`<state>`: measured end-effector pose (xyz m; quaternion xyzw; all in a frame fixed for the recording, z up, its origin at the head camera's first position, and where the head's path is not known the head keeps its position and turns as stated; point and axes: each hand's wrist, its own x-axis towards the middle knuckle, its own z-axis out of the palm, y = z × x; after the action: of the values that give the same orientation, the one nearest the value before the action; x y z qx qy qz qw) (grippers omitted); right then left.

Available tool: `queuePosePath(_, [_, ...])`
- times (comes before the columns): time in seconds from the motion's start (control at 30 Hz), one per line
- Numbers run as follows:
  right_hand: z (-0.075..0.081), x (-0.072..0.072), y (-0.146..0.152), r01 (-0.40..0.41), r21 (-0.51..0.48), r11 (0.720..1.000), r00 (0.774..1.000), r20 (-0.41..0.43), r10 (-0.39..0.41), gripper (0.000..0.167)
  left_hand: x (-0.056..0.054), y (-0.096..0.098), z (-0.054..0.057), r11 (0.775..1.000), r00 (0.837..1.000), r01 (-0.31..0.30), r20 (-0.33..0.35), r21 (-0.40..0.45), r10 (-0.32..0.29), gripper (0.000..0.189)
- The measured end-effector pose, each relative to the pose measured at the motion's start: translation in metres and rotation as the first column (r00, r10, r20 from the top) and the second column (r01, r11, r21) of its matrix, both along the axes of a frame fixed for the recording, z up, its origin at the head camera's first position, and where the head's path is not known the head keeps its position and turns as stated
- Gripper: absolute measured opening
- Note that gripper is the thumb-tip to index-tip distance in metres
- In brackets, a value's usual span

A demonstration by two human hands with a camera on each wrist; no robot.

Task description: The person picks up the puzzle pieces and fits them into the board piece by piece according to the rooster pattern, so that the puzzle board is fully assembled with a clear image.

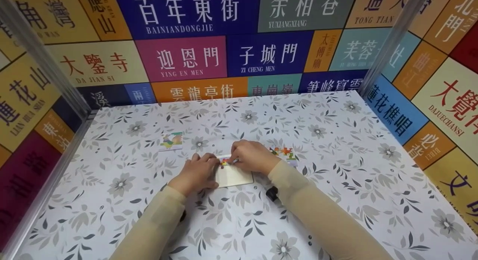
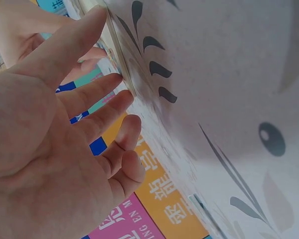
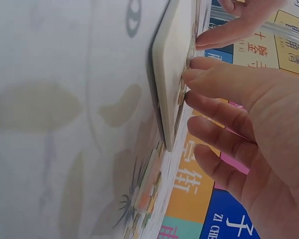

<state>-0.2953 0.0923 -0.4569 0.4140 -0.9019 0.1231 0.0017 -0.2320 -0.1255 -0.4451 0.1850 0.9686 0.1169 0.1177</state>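
A pale cream puzzle board (image 1: 234, 178) lies on the table in front of me, with small colourful jigsaw pieces (image 1: 224, 162) near its far edge. My left hand (image 1: 196, 172) rests along the board's left side. In the left wrist view, its thumb and first fingers touch the board's edge, rather straight, while the other fingers bend loosely. My right hand (image 1: 251, 155) reaches over the far right part of the board. Its thumb and fingertips pinch a jigsaw piece (image 3: 181, 90) low against the board's surface; the fingers partly hide that piece.
To the right, partly behind my right forearm, lie several loose jigsaw pieces (image 1: 285, 151). A colourful picture card (image 1: 171, 141) lies farther left. The tabletop (image 1: 123, 215) has a grey floral cover, and panels with large characters (image 1: 179, 58) stand behind and beside it.
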Motion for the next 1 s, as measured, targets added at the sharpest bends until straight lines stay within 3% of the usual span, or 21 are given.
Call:
queuePosePath(0.3, [0.002,0.000,0.003,0.031,0.001,1.000,0.999,0.038,-0.031,0.020,-0.002,0.003,0.002,1.000,1.000,-0.005,0.015,-0.019,0.005,0.069])
queuePosePath(0.6, [0.005,0.006,0.019,0.094,-0.056,0.994,0.991,0.105,-0.088,0.018,-0.004,0.007,0.002,1.000,1.000,-0.011,0.022,-0.029,0.011,0.070])
queuePosePath(1.0, [0.007,0.014,0.037,0.154,-0.051,0.987,0.977,0.156,-0.144,0.018,-0.002,0.004,-0.002,1.000,1.000,-0.017,0.017,-0.022,0.018,0.070])
